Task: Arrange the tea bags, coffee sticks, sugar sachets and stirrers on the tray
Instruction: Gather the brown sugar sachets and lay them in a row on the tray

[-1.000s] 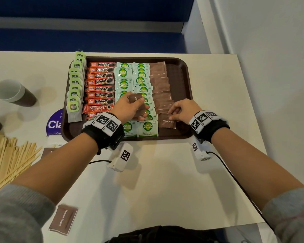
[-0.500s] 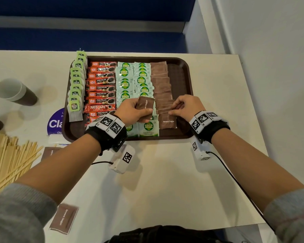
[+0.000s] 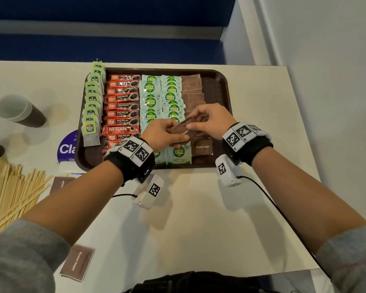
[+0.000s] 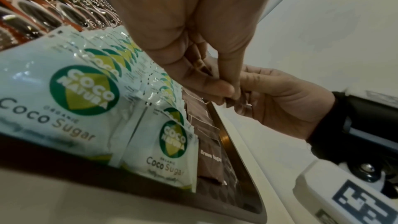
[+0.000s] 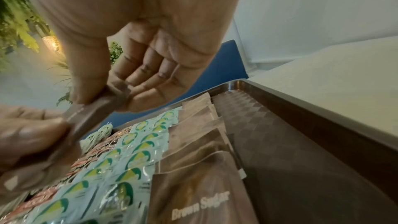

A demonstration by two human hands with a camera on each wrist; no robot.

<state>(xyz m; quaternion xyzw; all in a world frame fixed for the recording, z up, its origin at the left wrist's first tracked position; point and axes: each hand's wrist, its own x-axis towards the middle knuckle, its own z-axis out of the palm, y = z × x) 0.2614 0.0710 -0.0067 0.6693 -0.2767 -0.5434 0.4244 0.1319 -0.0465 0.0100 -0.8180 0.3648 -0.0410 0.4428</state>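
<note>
Above tray (image 3: 224,87): brown sugar sachet (image 3: 183,129) pinched between left hand (image 3: 160,137) fingers and right hand (image 3: 211,121) fingers.

Glossy plastic tray (image 3: 225,89) (diamond-textured); matt paper brown sachets (image 3: 193,98).

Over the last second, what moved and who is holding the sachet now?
The left hand carried its brown paper sugar sachet rightwards from over the green sachets. The right hand left the brown row, rose, and now pinches the sachet's other end, so both hands hold it above the dark brown plastic tray. The rows on the tray are unchanged.
</note>
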